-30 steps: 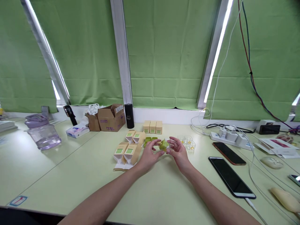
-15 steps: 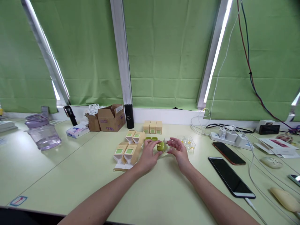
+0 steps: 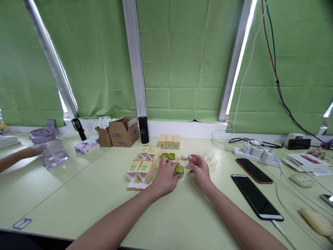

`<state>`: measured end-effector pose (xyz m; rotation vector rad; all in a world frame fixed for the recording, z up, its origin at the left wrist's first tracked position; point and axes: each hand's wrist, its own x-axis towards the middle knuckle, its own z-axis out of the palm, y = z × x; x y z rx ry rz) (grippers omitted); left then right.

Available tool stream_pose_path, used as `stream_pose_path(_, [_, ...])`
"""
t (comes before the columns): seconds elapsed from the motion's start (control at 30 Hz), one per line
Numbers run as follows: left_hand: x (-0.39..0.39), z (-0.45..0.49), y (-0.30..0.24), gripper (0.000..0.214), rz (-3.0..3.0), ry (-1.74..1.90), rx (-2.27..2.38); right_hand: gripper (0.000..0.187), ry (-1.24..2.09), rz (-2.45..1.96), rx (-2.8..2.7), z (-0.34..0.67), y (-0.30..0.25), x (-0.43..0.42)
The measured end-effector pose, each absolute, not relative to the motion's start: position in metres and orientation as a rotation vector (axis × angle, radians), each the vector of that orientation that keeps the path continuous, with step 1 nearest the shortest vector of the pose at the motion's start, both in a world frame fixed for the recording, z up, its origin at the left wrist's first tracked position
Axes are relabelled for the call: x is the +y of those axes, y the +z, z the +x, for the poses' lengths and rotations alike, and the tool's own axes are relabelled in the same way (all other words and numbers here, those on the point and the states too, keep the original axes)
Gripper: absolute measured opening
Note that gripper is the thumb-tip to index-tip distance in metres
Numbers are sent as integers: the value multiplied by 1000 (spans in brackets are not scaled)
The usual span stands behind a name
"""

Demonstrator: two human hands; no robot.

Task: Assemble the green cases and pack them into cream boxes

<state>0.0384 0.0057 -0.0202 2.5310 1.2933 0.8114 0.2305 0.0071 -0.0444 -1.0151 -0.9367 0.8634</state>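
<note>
The grip of the left hand [image 3: 166,174] pinches the small green case [image 3: 179,169], which sits on the worktop [image 3: 182,215] between both hands. The right hand [image 3: 200,169] hovers loosely open just beside it. This looks like the set-down step; the next move calls for a clean release.

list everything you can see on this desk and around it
small case: 1, green, on the table in the left hand's fingers
other cases: 2, green, side by side behind it
closed boxes: 3, tan, row near the sill
open boxes: 4, tan, left of the hands
clear cups: a few, clear, right of the hands
phones: 2, black, right side
power strip: 1, white, far right
cardboard boxes: 2, brown, back left
flask: 1, black, by the cardboard boxes
jug: 1, purple, far left
table: 1, pale green
another person's arm: 1, far left by the jug
left hand: grips the small case
right hand: open, beside it
</note>
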Motion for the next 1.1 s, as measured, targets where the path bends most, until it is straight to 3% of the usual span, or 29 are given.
stream_pose_path(0.17, [-1,37,-7,62,2593,667,1425,49,843,-1045,-923,236,-49,11])
stream_pose_path(0.27, [4,31,10,60,2683,684,1497,48,831,-1066,-921,239,-51,12])
stream_pose_path(0.5, [17,-6,46,33,2808,452,2091,48,800,-1093,-949,238,-49,9])
stream_pose_path(0.73, [-9,-29,28,37,2916,61,2186,47,767,-1104,-984,235,-49,9])
stream_pose_path(0.93, [-20,-22,24,47,2852,41,2266,44,710,-1127,-1035,235,-50,9])
stream_pose_path(1.1, [-21,-19,25,43,2823,62,2256,41,667,-1128,-1059,236,-51,9])
